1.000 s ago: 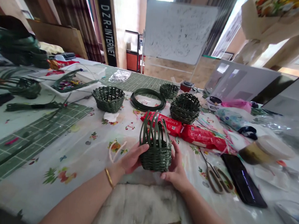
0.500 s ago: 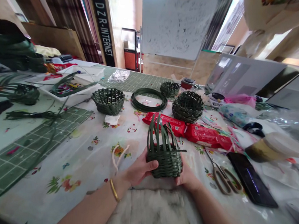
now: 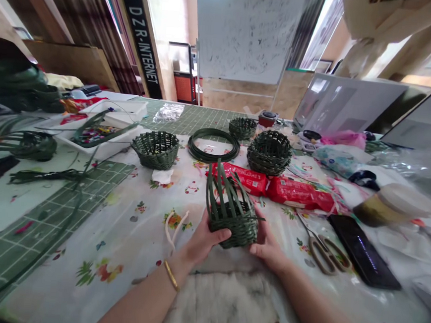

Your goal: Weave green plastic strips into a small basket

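A small dark green woven basket (image 3: 234, 227) is held between both hands above the table, tilted a little, with several loose strips (image 3: 225, 189) standing up from its rim. My left hand (image 3: 208, 238) grips its left side, thumb across the front wall. My right hand (image 3: 266, 247) holds the right side, thumb near the lower edge; its other fingers are partly hidden behind the weave. One short strip end pokes out at the right of the rim. Below the basket lies a greyish cloth (image 3: 223, 301).
Scissors (image 3: 327, 252) and a black phone (image 3: 363, 250) lie at the right. Red packets (image 3: 297, 192) sit behind the basket. Farther back are woven baskets (image 3: 269, 153), (image 3: 156, 149) and a strip coil (image 3: 214, 145). A white cord (image 3: 173, 228) lies at the left.
The basket has tilted slightly, turning its opening more toward me. Both hands still hold it, and the right hand's fingers show more spread along its side. The camera view has shifted slightly.
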Tool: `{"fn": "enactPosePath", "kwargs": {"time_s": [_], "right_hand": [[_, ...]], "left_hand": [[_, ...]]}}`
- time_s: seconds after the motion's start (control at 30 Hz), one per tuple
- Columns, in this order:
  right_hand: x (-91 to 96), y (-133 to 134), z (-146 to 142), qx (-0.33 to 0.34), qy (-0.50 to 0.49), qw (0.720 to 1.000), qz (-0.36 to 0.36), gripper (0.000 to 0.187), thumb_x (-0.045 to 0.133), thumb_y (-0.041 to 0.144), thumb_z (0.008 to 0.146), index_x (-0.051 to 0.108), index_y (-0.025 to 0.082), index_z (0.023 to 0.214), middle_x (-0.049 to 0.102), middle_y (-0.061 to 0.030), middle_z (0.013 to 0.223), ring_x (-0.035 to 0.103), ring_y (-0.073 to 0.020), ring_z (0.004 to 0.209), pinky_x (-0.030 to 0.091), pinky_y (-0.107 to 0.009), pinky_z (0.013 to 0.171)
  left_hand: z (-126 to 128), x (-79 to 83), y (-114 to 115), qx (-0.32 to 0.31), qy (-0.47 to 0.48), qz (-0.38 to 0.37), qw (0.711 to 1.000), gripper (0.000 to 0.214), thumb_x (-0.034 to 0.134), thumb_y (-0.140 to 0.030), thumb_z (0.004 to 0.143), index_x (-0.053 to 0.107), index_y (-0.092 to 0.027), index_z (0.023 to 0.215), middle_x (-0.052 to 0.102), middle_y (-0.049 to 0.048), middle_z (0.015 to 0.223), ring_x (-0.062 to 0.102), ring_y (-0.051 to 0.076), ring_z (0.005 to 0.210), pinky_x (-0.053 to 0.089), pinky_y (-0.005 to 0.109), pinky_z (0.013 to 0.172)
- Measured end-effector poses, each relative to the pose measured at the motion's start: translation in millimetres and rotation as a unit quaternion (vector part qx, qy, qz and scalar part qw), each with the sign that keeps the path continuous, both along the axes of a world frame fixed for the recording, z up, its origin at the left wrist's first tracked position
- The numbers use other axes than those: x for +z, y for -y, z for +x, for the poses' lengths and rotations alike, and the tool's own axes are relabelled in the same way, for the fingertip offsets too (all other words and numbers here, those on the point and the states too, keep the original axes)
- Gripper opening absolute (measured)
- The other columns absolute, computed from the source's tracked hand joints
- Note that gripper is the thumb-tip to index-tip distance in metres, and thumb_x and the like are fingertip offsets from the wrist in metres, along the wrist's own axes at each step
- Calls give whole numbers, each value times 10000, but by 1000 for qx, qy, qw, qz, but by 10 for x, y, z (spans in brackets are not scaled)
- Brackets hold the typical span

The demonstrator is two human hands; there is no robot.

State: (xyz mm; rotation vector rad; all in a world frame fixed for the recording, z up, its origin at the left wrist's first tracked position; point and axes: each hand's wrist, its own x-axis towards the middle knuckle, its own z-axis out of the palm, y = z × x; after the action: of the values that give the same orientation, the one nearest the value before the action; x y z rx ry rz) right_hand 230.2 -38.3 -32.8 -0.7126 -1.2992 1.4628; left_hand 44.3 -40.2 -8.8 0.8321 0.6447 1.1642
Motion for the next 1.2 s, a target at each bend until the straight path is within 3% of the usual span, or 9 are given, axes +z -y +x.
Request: {"fn": "enactPosePath", "kwargs": {"time_s": [0.17, 0.27, 0.47, 0.53, 0.6, 0.77, 0.9, 1.0, 1.2], "right_hand": [[-61, -71, 6, -51, 29, 998, -17, 759, 757, 394, 650, 377, 343, 1305, 455, -72, 1366, 510, -272, 1171, 407, -509, 961], [-139, -108, 19, -111, 87, 990, 24, 725, 782, 311, 626, 431, 301, 1260, 506, -65, 1312, 459, -271, 1221, 335, -519, 1030], [-169, -103, 4, -119, 113, 985, 47, 739, 761, 289, 648, 385, 275, 1284, 457, -84, 1346, 443, -264, 1238, 320, -510, 1054], [-153, -94, -2, -120, 99, 987, 39, 751, 763, 280, 644, 376, 281, 1288, 410, -81, 1387, 426, -258, 1254, 328, -491, 1056], [-153, -92, -4, -124, 90, 988, 31, 750, 764, 268, 640, 377, 285, 1283, 409, -78, 1389, 424, -255, 1257, 337, -485, 1053], [-215, -119, 17, -122, 79, 989, 15, 561, 689, 254, 709, 430, 273, 1207, 562, -70, 1215, 535, -248, 1145, 403, -509, 990], [-227, -126, 33, -123, 103, 987, 26, 512, 635, 172, 729, 451, 266, 1197, 565, -69, 1220, 520, -236, 1169, 387, -486, 1015], [-211, -116, 38, -122, 99, 987, 29, 514, 618, 143, 734, 458, 275, 1205, 553, -66, 1247, 507, -224, 1187, 389, -454, 1024], [-196, -102, 48, -131, 97, 986, 27, 545, 694, 206, 713, 478, 289, 1207, 563, -66, 1238, 533, -240, 1155, 413, -448, 1004]], "left_hand": [[-43, -71, -111, 44, -142, 113, 982, 740, 801, -197, 583, 425, -215, 1219, 602, 61, 1151, 542, 227, 1079, 389, 369, 961], [-99, -102, -169, 65, -255, 122, 957, 622, 796, -253, 588, 520, -199, 1143, 617, 64, 1044, 562, 236, 976, 413, 375, 894], [-143, -49, -84, 248, -385, 158, 875, 496, 832, -291, 515, 567, -234, 930, 540, -2, 843, 489, 154, 713, 426, 296, 731], [-145, 8, -24, 205, -407, 191, 869, 231, 783, -302, 601, 600, -224, 718, 541, -3, 723, 477, 149, 659, 415, 293, 728], [-144, 58, 18, 172, -416, 210, 868, 128, 749, -309, 651, 664, -230, 706, 597, 21, 701, 511, 165, 653, 410, 301, 728], [-145, 81, 1, 133, -474, 170, 853, 312, 638, -372, 760, 693, -208, 1020, 581, -4, 485, 529, 162, 484, 430, 298, 602], [-211, 33, -98, 107, -491, 196, 842, 228, 573, -327, 813, 716, -178, 907, 608, -3, 508, 564, 145, 468, 462, 269, 515], [-279, 0, -167, 127, -494, 314, 801, 135, 625, -252, 783, 725, -184, 845, 689, 50, 762, 637, 173, 702, 528, 304, 662], [-293, 13, -206, 225, -534, 460, 673, 96, 680, -238, 745, 732, -243, 825, 582, 66, 1001, 561, 230, 940, 524, 432, 793]]}}
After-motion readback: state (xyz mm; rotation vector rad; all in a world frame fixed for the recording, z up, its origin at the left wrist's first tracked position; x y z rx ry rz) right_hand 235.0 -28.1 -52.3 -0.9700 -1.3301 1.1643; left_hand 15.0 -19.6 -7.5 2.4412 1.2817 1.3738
